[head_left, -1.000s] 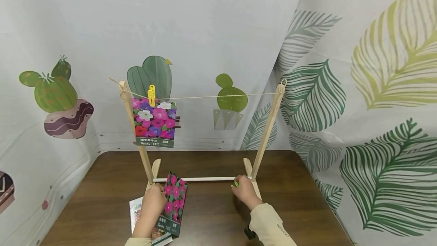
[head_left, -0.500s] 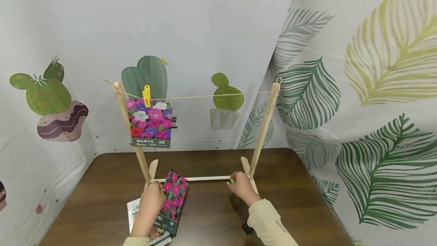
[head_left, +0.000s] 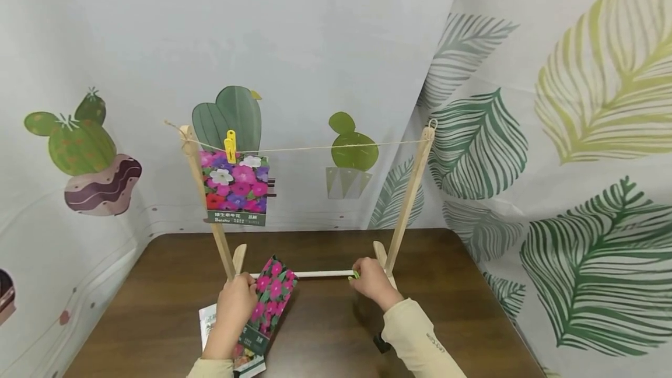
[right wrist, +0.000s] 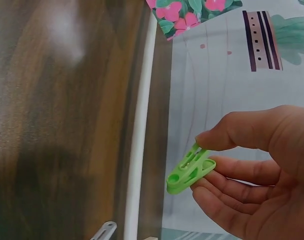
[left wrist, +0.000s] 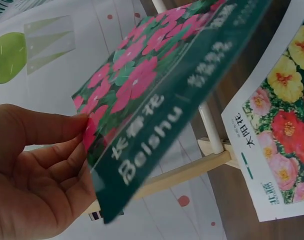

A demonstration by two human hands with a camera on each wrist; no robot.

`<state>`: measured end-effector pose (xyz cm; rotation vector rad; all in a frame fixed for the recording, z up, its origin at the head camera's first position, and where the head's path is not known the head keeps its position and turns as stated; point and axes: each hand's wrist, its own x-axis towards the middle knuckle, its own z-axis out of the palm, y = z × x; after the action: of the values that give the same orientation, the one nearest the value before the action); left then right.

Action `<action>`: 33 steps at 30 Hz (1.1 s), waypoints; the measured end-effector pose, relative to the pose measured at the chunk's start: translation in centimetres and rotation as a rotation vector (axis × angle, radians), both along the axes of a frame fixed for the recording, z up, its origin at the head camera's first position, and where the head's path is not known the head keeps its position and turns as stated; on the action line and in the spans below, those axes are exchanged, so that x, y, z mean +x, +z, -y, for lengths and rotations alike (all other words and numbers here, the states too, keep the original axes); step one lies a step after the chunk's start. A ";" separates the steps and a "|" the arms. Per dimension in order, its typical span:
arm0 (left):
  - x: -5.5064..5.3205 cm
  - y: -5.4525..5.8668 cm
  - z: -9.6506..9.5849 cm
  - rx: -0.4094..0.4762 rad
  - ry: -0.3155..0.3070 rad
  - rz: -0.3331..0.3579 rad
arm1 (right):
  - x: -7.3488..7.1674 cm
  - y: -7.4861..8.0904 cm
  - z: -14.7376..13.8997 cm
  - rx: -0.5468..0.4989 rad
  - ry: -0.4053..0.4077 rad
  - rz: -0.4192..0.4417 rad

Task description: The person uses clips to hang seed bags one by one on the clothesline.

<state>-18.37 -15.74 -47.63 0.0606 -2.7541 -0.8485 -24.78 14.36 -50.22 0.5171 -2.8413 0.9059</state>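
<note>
My left hand (head_left: pixel 236 302) pinches the left edge of a seed packet with pink flowers (head_left: pixel 275 290), between thumb and fingers in the left wrist view. The packet is tilted, raised above other packets on the table. Near the right post, my right hand (head_left: pixel 374 280) holds a green clothespin (right wrist: pixel 188 172) between thumb and fingers. A thin string (head_left: pixel 310 148) spans the two posts. From its left end hangs a packet with mixed petunia-like flowers (head_left: pixel 236 185), under a yellow clothespin (head_left: pixel 230 146).
A white-bordered packet with red and yellow flowers (left wrist: pixel 284 125) lies below my left hand. The wooden frame has a left post (head_left: pixel 221 244), a right post (head_left: pixel 412 197) and a low white rod (head_left: pixel 325 274). A pale clip (right wrist: pixel 104 231) shows low in the right wrist view.
The pink-flower packet has come up a little and leans further right in my left hand. My right hand has shifted slightly left and up, with the green clothespin still held.
</note>
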 end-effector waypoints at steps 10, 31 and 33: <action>0.0 1.7 -0.4 -0.005 0.004 -0.049 | -0.4 2.8 0.9 0.005 0.025 -0.011; -0.5 4.4 -1.4 0.007 -0.019 -0.135 | -0.5 7.5 2.0 0.033 -0.008 -0.108; -0.5 4.5 -1.5 0.011 -0.025 -0.144 | -0.3 7.9 2.1 -0.001 -0.001 -0.108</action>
<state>-18.87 -14.25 -43.14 -0.0312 -2.6213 -0.8405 -25.07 12.29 -42.27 0.5477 -2.7441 0.8524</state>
